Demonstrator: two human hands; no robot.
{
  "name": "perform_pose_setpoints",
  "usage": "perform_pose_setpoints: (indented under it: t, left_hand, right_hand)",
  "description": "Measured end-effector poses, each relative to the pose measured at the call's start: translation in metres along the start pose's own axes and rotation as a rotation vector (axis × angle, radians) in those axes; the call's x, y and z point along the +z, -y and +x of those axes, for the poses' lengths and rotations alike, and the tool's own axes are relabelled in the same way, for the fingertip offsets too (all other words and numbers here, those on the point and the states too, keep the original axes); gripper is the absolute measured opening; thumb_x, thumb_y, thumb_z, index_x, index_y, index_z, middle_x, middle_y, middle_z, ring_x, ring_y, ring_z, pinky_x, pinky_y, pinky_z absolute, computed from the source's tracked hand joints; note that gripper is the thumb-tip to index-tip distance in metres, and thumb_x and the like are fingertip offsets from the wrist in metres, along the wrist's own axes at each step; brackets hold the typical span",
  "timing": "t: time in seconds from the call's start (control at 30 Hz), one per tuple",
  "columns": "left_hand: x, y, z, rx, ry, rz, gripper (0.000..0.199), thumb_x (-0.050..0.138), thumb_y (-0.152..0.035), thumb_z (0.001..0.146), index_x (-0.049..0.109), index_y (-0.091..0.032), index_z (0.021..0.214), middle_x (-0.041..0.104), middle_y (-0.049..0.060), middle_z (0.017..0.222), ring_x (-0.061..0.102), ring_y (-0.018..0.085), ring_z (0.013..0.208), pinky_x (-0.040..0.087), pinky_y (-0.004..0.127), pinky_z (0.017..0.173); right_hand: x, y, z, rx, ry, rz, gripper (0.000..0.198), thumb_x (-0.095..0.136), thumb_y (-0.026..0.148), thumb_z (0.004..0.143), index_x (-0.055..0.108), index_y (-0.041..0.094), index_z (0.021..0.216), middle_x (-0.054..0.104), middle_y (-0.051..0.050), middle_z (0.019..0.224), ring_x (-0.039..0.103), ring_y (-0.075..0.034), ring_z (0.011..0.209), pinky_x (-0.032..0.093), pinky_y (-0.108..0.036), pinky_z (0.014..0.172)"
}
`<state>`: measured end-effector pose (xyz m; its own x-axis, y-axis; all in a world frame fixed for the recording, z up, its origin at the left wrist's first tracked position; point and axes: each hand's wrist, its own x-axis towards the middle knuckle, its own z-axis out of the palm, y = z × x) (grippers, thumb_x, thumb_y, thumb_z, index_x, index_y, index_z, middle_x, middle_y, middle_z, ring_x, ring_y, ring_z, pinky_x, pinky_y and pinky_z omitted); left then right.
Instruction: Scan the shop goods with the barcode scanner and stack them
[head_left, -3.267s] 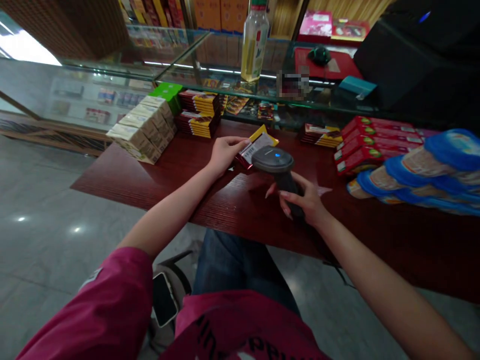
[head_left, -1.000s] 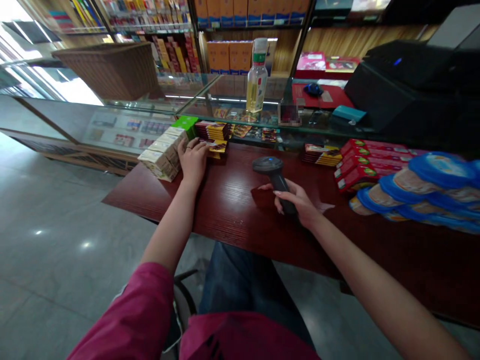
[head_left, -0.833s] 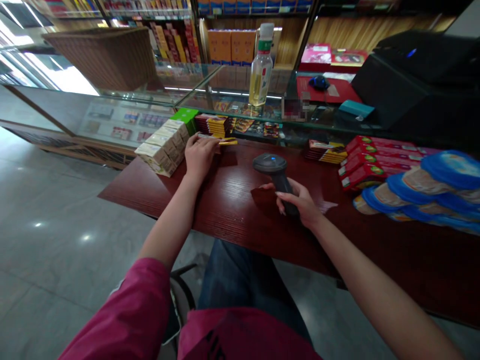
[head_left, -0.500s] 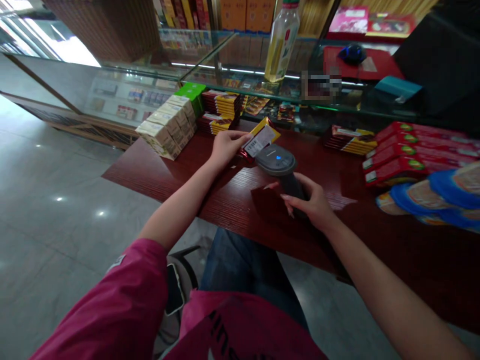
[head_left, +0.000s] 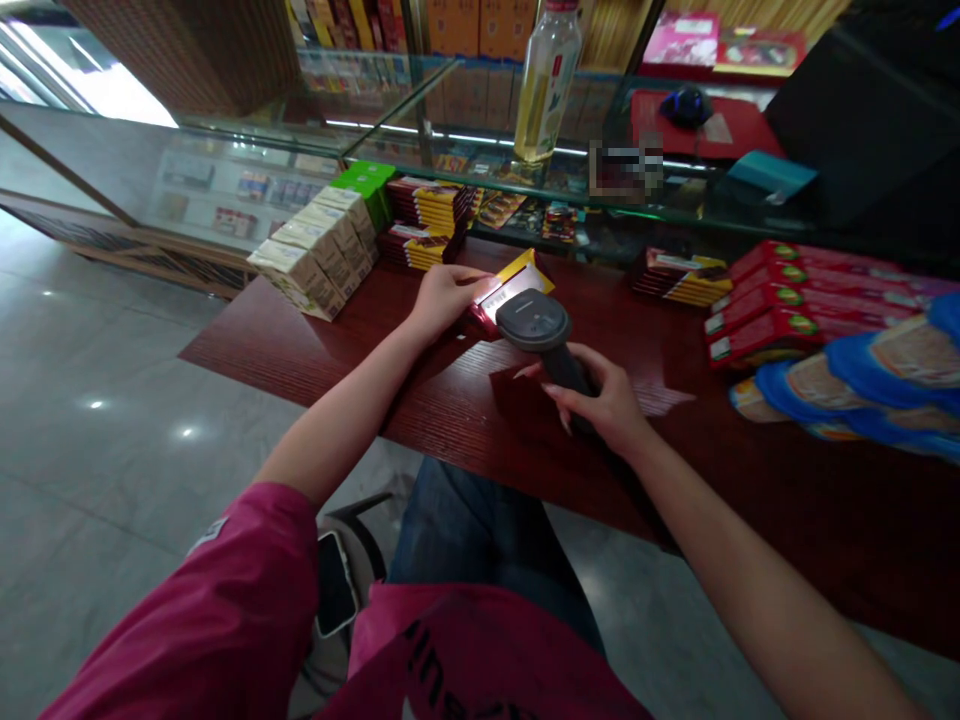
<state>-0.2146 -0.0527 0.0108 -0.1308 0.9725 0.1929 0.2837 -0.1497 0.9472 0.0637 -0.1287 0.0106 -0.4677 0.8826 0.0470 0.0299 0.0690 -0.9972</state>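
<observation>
Between the fingers of my left hand is a flat yellow and dark red packet, held tilted above the brown table with its white label side showing. My right hand is wrapped round the handle of a dark grey barcode scanner. The scanner's head is close to the packet and covers its lower right corner. Bright white light falls on the label near my left fingertips. Behind my left hand, similar packets are piled beside a row of cream-coloured cartons.
Across the table at right lie another packet pile, stacked red boxes and blue-lidded tubs. A glass counter borders the far side, with a bottle on top. A phone lies by my left side.
White light now shines on the packet's label, and the blue light on top of the scanner has gone out. The whole view has shifted slightly; both hands keep their grips.
</observation>
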Motion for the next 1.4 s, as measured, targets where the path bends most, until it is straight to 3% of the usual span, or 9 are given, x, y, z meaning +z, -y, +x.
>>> perform_pose_setpoints:
  t: [0.13, 0.23, 0.4, 0.57, 0.7, 0.9, 1.03, 1.13, 1.4]
  left_hand:
    - [0.002, -0.001, -0.001, 0.134, -0.096, 0.058, 0.027, 0.082, -0.04, 0.09, 0.089, -0.018, 0.104, 0.087, 0.008, 0.1, 0.081, 0.024, 0.091, 0.063, 0.032, 0.082]
    - [0.024, -0.01, 0.002, 0.265, -0.149, 0.113, 0.026, 0.078, -0.041, 0.096, 0.088, -0.021, 0.109, 0.087, 0.008, 0.109, 0.082, 0.024, 0.101, 0.064, 0.033, 0.091]
    - [0.104, -0.035, 0.024, 0.526, -0.092, 0.303, 0.024, 0.069, -0.03, 0.105, 0.084, -0.025, 0.122, 0.085, 0.006, 0.122, 0.081, 0.023, 0.112, 0.061, 0.032, 0.101]
    - [0.188, -0.052, 0.053, 0.76, 0.056, 0.461, 0.029, 0.061, -0.025, 0.109, 0.081, -0.026, 0.13, 0.081, 0.007, 0.134, 0.074, 0.024, 0.13, 0.057, 0.038, 0.111]
    - [0.225, -0.053, 0.065, 0.821, 0.21, 0.582, 0.033, 0.063, -0.019, 0.105, 0.081, -0.025, 0.132, 0.081, 0.006, 0.135, 0.072, 0.027, 0.134, 0.059, 0.041, 0.111]
    - [0.239, -0.047, 0.075, 0.764, 0.264, 0.62, 0.041, 0.055, -0.015, 0.106, 0.075, -0.024, 0.141, 0.074, 0.008, 0.147, 0.066, 0.028, 0.144, 0.048, 0.047, 0.126]
    - [0.229, -0.044, 0.072, 0.782, 0.264, 0.617, 0.052, 0.052, -0.018, 0.106, 0.061, -0.023, 0.157, 0.06, 0.009, 0.164, 0.056, 0.026, 0.155, 0.038, 0.05, 0.133]
    - [0.192, -0.039, 0.063, 0.802, 0.189, 0.648, 0.055, 0.048, -0.018, 0.107, 0.056, -0.023, 0.161, 0.055, 0.009, 0.168, 0.053, 0.024, 0.157, 0.037, 0.047, 0.134]
    - [-0.008, 0.003, 0.026, 0.585, -0.194, 0.78, 0.063, 0.048, -0.008, 0.094, 0.062, -0.023, 0.155, 0.064, 0.011, 0.16, 0.054, 0.027, 0.155, 0.037, 0.048, 0.135]
  right_hand:
    - [-0.007, 0.008, -0.004, -0.026, -0.1, 0.078, 0.046, 0.089, 0.052, 0.084, 0.07, 0.025, 0.116, 0.083, -0.009, 0.116, 0.055, -0.011, 0.049, 0.049, -0.03, 0.042]
    - [-0.023, 0.009, -0.006, -0.058, -0.277, 0.126, 0.042, 0.086, 0.054, 0.084, 0.067, 0.025, 0.108, 0.082, -0.009, 0.117, 0.054, -0.01, 0.047, 0.048, -0.03, 0.04]
    - [-0.053, -0.002, -0.013, -0.091, -0.658, 0.182, 0.042, 0.084, 0.052, 0.082, 0.059, 0.026, 0.102, 0.082, -0.006, 0.106, 0.055, -0.01, 0.045, 0.048, -0.028, 0.041]
    - [-0.059, -0.01, -0.017, -0.151, -0.887, 0.208, 0.051, 0.085, 0.05, 0.078, 0.058, 0.026, 0.113, 0.079, -0.002, 0.097, 0.055, -0.01, 0.045, 0.047, -0.027, 0.041]
    - [-0.057, -0.011, -0.016, -0.164, -0.926, 0.174, 0.052, 0.082, 0.055, 0.083, 0.059, 0.025, 0.12, 0.079, -0.004, 0.101, 0.057, -0.011, 0.048, 0.05, -0.028, 0.044]
    - [-0.058, -0.013, -0.011, -0.139, -0.894, 0.127, 0.053, 0.079, 0.06, 0.088, 0.058, 0.027, 0.123, 0.079, -0.007, 0.109, 0.058, -0.012, 0.051, 0.054, -0.031, 0.048]
    - [-0.059, -0.013, -0.011, -0.152, -0.848, 0.109, 0.052, 0.078, 0.06, 0.089, 0.058, 0.027, 0.123, 0.078, -0.007, 0.109, 0.06, -0.012, 0.052, 0.053, -0.031, 0.048]
    - [-0.059, -0.01, -0.014, -0.17, -0.801, 0.122, 0.047, 0.079, 0.057, 0.088, 0.059, 0.026, 0.117, 0.079, -0.006, 0.107, 0.059, -0.012, 0.05, 0.052, -0.03, 0.047]
    - [-0.047, 0.008, -0.019, -0.087, -0.491, 0.224, 0.035, 0.086, 0.046, 0.084, 0.064, 0.024, 0.101, 0.083, -0.006, 0.102, 0.058, -0.011, 0.045, 0.048, -0.029, 0.042]
